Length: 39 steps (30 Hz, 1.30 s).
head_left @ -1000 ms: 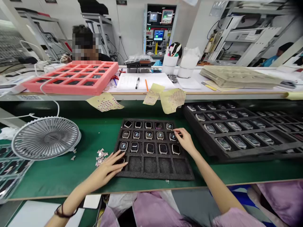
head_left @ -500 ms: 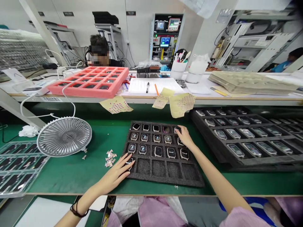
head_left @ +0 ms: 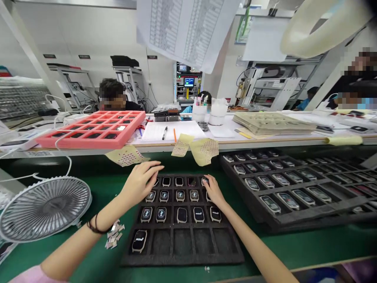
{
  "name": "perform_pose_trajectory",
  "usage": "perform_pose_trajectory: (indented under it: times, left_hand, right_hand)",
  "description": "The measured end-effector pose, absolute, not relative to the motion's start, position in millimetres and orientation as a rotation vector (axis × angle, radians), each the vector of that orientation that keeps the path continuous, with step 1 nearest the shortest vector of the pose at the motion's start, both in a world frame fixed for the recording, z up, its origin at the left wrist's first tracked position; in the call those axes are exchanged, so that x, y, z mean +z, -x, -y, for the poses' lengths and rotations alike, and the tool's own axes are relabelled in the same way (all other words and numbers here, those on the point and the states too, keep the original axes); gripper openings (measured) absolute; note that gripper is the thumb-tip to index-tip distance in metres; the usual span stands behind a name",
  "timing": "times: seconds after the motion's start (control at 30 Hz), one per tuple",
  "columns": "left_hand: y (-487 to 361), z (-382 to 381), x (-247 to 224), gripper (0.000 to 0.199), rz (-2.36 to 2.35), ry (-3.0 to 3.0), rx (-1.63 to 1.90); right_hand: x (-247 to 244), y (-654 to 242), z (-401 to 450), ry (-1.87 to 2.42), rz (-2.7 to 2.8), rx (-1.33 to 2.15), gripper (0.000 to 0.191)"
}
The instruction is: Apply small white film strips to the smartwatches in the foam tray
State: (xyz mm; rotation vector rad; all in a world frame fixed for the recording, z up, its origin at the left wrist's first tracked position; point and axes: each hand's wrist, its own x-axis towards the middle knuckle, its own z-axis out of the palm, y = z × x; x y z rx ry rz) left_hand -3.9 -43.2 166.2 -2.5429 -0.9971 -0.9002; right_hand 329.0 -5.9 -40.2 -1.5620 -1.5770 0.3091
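Note:
A black foam tray (head_left: 165, 257) with square compartments lies on the green bench and holds rows of smartwatches, several with lit screens. My right hand (head_left: 215, 191) reaches to its far right corner, thumb and fingers closed at the edge of a smartwatch (head_left: 204, 181) that they partly cover. Over the far left corner, my left hand (head_left: 140, 180) hovers with fingers stretched to the right and nothing visible in them. It partly hides the watch below. In the near left compartment, another smartwatch (head_left: 139, 241) shows white text on its dark screen.
Stacked black trays of watches (head_left: 282, 181) stand to the right. A grey fan (head_left: 47, 208) and small loose pieces (head_left: 114, 234) are on the left. The shelf above carries a pink foam tray (head_left: 88, 143), papers and pens. Other people sit beyond it.
My left hand has moved from the near left watch up to the tray's far left corner, uncovering that watch. The right hand stays at the same watch. The camera view has shifted.

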Motion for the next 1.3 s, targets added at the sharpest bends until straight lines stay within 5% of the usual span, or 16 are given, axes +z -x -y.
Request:
perform_pose_trajectory:
  times: [0.33, 0.8, 1.1, 1.3]
  left_hand:
    - [-64.3, -85.7, 197.9, 0.045, 1.04, 2.47, -0.637]
    - [-50.9, -109.4, 198.6, 0.035, 0.768, 2.586, -0.654]
    - [-52.3, -31.5, 220.0, 0.027, 0.751, 2.252, -1.144]
    - [-24.5, 49.4, 197.1, 0.034, 0.467, 2.236, -1.09]
  right_hand:
    - [-38.2, -326.6, 8.3, 1.518, 1.546, 0.338, 0.042]
    - [-20.3, -342.8, 15.2, 1.55, 1.447, 0.315, 0.034]
    - [-4.7, -349.2, -1.4, 1.859, 1.615, 0.341, 0.019]
    - [3.4, -337.0, -20.1, 2.004, 1.683, 0.385, 0.015]
